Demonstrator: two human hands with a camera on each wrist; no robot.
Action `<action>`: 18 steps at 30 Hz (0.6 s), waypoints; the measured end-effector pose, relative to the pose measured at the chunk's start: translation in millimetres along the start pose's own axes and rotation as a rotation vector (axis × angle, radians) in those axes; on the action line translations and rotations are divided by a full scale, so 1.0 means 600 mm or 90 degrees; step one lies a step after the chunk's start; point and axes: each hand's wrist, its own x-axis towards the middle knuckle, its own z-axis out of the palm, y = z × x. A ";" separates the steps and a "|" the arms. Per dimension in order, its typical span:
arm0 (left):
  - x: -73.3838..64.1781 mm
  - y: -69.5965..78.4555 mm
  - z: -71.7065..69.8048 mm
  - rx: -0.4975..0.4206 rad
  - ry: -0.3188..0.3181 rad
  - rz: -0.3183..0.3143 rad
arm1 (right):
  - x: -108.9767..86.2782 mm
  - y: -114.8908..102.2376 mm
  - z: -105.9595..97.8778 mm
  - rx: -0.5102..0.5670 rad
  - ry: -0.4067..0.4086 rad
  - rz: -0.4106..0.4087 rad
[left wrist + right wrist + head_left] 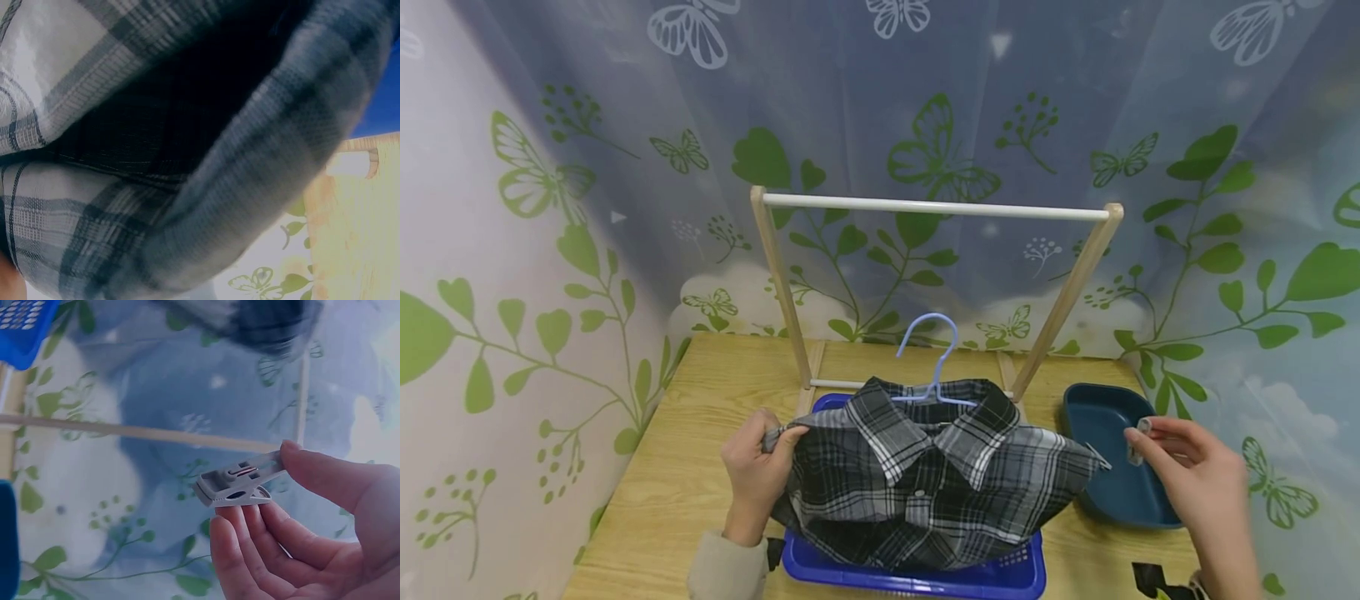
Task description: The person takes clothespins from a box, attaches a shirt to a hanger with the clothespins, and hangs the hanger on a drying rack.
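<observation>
A black, grey and white plaid shirt [917, 471] hangs on a light blue hanger [936, 316], whose hook sticks up out of the collar. My left hand [754, 477] grips the shirt's left-side shoulder between thumb and fingers. In the left wrist view, the shirt's cloth [244, 162] fills most of the picture. To the right, my right hand [1206, 479] pinches a grey clothespin [237, 481] between thumb and fingers, apart from the shirt. A second small clip [1098, 456] sits at the right-side shoulder edge.
Beneath the shirt is a blue plastic basket [917, 579]. Behind it stands a wooden rack with a white rail [936, 207]. A dark teal tray [1142, 518] lies at the right on the wooden table [662, 500]. Patterned curtains [850, 100] surround the table.
</observation>
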 end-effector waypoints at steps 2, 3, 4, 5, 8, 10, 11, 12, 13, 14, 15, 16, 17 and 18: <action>0.001 0.001 0.000 -0.002 0.001 0.000 | -0.008 -0.012 -0.004 0.019 0.000 0.006; 0.001 0.001 0.000 -0.002 0.001 -0.001 | -0.012 -0.018 -0.006 0.022 0.001 0.008; 0.001 0.002 0.000 -0.003 0.002 -0.001 | -0.016 -0.023 -0.007 0.026 0.000 0.010; 0.002 0.002 0.001 -0.004 0.002 -0.001 | -0.021 -0.028 -0.009 0.033 -0.002 0.011; 0.004 0.004 0.001 -0.007 0.002 0.000 | -0.033 -0.044 -0.012 0.045 -0.007 0.013; 0.005 0.005 0.001 -0.010 0.003 0.001 | -0.041 -0.054 -0.013 0.060 -0.009 0.014; 0.006 0.006 0.001 -0.011 0.002 0.002 | -0.045 -0.058 -0.014 0.067 -0.011 0.011; 0.006 0.006 0.001 -0.011 0.003 0.002 | -0.049 -0.062 -0.013 0.071 -0.011 0.008; 0.007 0.006 0.001 -0.011 0.003 0.002 | -0.053 -0.065 -0.013 0.076 -0.011 0.004; 0.007 0.006 0.001 -0.010 0.002 0.001 | -0.057 -0.069 -0.012 0.083 -0.011 0.001; 0.007 0.007 0.001 -0.011 0.002 0.000 | -0.060 -0.072 -0.011 0.093 -0.010 -0.003; 0.007 0.007 0.001 -0.010 0.002 -0.001 | -0.064 -0.075 -0.010 0.098 -0.008 -0.008; 0.007 0.006 0.001 -0.010 0.002 -0.001 | -0.067 -0.078 -0.009 0.107 -0.008 -0.014; 0.007 0.006 0.001 -0.009 0.002 -0.001 | -0.070 -0.082 -0.008 0.114 -0.004 -0.019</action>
